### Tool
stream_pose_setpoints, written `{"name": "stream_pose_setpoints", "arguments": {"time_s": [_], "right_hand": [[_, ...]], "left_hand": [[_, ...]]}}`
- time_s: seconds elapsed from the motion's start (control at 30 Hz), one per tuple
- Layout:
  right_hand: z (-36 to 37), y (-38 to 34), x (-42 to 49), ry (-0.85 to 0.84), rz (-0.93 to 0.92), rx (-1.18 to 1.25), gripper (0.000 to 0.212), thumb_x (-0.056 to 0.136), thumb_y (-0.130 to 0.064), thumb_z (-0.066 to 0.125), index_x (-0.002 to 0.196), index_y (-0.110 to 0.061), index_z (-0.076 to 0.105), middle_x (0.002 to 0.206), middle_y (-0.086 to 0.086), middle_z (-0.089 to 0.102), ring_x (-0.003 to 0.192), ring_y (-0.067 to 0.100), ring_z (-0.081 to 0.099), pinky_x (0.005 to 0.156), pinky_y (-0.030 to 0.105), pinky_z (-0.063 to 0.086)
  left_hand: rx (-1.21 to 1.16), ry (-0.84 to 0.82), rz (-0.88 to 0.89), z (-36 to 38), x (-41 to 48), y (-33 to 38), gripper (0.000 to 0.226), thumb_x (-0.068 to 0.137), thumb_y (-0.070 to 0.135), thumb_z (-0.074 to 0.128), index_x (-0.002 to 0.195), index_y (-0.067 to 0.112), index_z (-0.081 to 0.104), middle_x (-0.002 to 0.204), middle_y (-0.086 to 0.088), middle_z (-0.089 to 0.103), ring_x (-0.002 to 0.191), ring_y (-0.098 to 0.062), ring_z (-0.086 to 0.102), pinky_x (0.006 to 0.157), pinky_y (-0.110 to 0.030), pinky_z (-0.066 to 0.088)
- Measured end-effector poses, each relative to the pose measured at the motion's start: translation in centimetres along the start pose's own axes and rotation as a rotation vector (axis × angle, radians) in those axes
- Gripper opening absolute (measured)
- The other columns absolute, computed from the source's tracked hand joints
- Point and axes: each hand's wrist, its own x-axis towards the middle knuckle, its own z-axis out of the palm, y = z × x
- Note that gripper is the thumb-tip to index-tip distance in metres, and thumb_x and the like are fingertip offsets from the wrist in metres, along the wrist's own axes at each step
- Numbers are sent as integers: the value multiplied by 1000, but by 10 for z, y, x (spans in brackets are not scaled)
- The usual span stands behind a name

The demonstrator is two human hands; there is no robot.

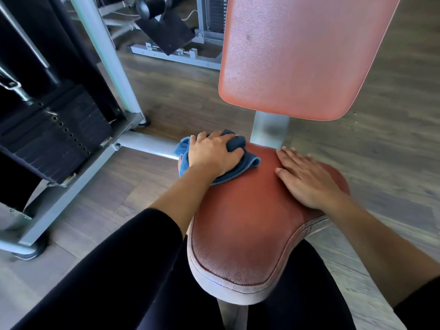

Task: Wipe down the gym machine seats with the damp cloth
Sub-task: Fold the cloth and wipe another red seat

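A red padded seat (245, 225) of a gym machine fills the middle of the view, with a worn pale rim at its front. Its red backrest (295, 55) rises behind it on a grey post. A bunched blue cloth (240, 163) lies on the seat's far left corner. My left hand (212, 153) grips the cloth from above, fingers curled into its folds. Flat on the seat's right side rests my right hand (307, 179), fingers straight and holding nothing.
A black weight stack (52, 132) in a grey steel frame (107, 58) stands at the left. Another machine's base (176, 55) sits on the wood floor behind. My dark-clad legs straddle the seat's front.
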Motion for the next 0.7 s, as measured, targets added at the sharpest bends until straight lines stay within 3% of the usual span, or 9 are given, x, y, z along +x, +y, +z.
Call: {"name": "stream_pose_setpoints", "arguments": {"time_s": [0.13,0.23,0.33,0.47,0.6,0.7], "right_hand": [[1,1,2,4,-5,0,54,101,-35,21,152,-22,6,160,-4,1,145,7,-4,118,31,-3],[0,2,3,3,-12,1,54,101,-33,20,152,-22,5,160,-4,1,145,7,-4,118,31,-3],[0,1,3,2,-14,-3,54,101,-33,19,152,-22,3,160,-4,0,145,7,-5,118,31,-4],[1,1,3,5,-10,-2,54,101,-34,19,152,-23,2,160,-5,-1,145,6,-5,117,30,-6],[1,3,4,23,-21,16,54,101,-32,22,152,-22,6,160,-5,2,145,6,-3,118,30,-5],[0,5,0,51,-37,74,52,102,-31,24,152,-21,10,159,-5,5,145,5,-2,117,27,-6]], "left_hand": [[-55,-13,188,-2,-28,2,69,72,63,25,133,43,47,142,12,46,133,-24,35,114,-39,19],[-197,116,302,-5,-50,-25,63,72,58,33,126,38,58,135,9,55,130,-20,44,114,-39,24],[-205,133,226,-6,-31,-41,59,71,56,37,122,37,62,131,8,58,125,-19,49,111,-37,30],[-52,42,43,-3,2,-11,62,69,60,34,127,45,53,136,15,51,124,-25,43,109,-35,27],[-47,-9,222,1,-17,6,73,66,71,25,131,48,48,141,17,45,132,-21,35,114,-33,18],[-142,17,327,-6,-32,-19,71,66,67,27,129,44,53,140,17,48,133,-14,37,116,-33,18]]}}
